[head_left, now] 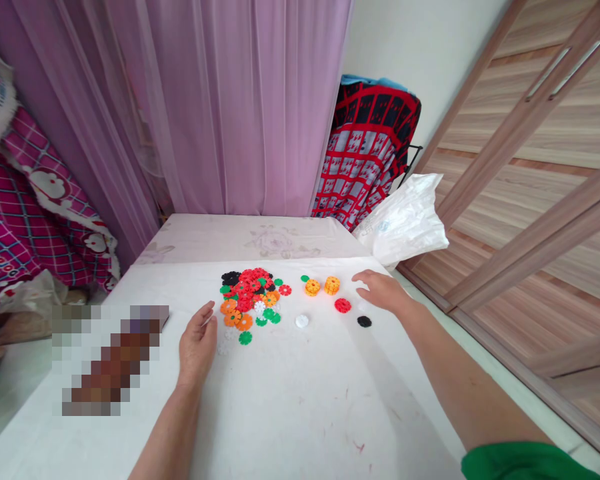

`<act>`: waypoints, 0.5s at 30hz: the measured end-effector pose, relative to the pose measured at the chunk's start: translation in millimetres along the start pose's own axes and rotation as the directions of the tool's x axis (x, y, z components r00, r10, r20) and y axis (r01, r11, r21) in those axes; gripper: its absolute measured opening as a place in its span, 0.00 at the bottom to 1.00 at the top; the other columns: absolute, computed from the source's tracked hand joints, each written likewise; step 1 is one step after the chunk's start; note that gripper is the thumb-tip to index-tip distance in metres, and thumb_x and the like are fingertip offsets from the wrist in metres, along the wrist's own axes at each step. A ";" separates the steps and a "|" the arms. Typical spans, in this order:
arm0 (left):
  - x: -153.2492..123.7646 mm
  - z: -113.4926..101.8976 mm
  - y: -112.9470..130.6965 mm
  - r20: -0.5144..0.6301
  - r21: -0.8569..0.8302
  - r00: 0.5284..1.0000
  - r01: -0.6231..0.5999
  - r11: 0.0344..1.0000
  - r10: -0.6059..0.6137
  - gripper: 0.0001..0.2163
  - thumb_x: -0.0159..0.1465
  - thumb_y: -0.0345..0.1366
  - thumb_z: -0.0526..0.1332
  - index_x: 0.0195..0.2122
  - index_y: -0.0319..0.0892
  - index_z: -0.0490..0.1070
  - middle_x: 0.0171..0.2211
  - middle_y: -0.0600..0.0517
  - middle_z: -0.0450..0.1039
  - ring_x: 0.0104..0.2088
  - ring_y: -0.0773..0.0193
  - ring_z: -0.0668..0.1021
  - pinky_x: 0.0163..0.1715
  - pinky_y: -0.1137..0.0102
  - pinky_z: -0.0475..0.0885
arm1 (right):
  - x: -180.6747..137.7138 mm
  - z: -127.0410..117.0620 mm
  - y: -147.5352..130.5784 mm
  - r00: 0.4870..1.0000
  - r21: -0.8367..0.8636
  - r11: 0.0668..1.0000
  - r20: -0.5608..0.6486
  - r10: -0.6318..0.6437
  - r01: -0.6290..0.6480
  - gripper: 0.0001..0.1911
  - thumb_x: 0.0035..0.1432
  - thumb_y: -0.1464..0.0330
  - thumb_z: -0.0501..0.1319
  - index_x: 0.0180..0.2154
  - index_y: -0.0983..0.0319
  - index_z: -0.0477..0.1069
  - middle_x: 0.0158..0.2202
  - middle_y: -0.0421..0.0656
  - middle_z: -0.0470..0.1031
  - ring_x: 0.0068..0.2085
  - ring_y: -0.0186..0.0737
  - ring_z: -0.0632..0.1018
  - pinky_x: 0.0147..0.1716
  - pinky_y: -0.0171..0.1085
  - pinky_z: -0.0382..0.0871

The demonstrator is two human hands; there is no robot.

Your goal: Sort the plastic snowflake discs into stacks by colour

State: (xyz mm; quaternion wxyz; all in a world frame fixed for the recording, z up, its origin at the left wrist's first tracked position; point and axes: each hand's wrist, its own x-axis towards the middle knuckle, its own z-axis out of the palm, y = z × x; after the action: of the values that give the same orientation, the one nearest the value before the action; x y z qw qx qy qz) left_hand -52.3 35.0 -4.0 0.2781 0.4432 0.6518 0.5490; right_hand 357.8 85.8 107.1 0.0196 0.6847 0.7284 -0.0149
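Observation:
My left hand [199,341] rests at the left of a mixed pile of plastic snowflake discs [250,288], its fingers loosely curved and thumb a little apart; no disc shows in it. The pile has red, black, green, orange, white and clear discs. On the right, my right hand [381,291] is open above the table, fingers apart, close to two small stacks of yellow-orange discs [332,285]. Nearby lie red discs [343,305], black discs [364,321], white discs [302,321] and a green disc [305,279].
A white cloth covers the table [290,413], with a floral strip [265,239] along its far end. A white plastic bag [405,220] hangs at the far right corner. A blurred-out item [115,363] lies at the left. A wooden wardrobe [530,200] stands to the right.

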 end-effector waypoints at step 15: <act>0.2 0.2 -1.7 0.019 -0.019 1.000 0.014 1.000 -0.013 0.18 0.61 0.39 0.56 0.52 0.45 0.71 0.52 0.46 0.74 0.50 0.59 0.77 0.51 0.62 0.71 | -1.3 55.1 -211.6 0.949 0.278 0.914 -0.192 -0.249 0.296 0.14 0.57 0.64 0.58 0.46 0.55 0.74 0.47 0.44 0.76 0.49 0.45 0.73 0.48 0.41 0.65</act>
State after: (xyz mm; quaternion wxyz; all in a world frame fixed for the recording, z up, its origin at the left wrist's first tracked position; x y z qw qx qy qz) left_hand -52.7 35.3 -5.6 0.2921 0.4411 0.6469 0.5492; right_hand 147.1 68.7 51.0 -0.1435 0.5700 0.8054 -0.0768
